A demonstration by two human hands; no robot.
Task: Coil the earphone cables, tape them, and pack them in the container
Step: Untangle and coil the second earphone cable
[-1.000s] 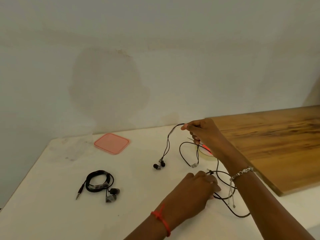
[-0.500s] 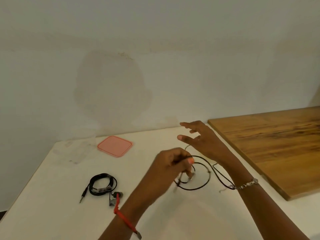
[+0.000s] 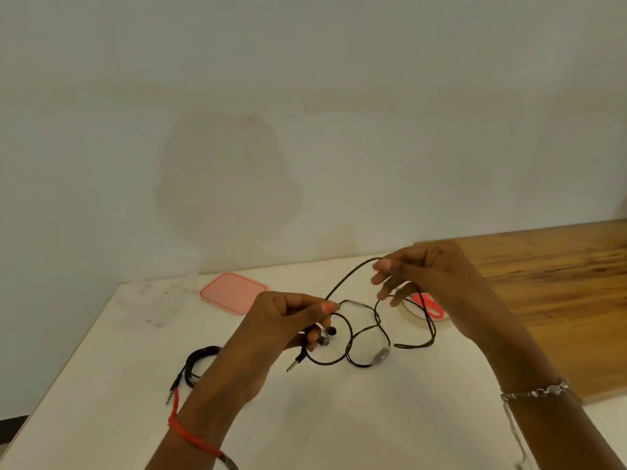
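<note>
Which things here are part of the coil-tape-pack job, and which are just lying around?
In the job:
- loose earphone cable, held by the left hand and the right hand
- coiled earphones, partly behind the left arm
- tape roll
- pink lid
- clear container, faint, left of the lid

Lying about:
- wooden board, at the right of the white table

pale stained wall [image 3: 305, 113] (white table [image 3: 339, 418], wooden board [image 3: 559, 283])

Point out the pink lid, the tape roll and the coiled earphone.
pink lid [image 3: 234, 292]: head view, top centre.
tape roll [image 3: 412, 315]: head view, pale front rim.
coiled earphone [image 3: 200, 357]: head view, black loop's top.
</note>
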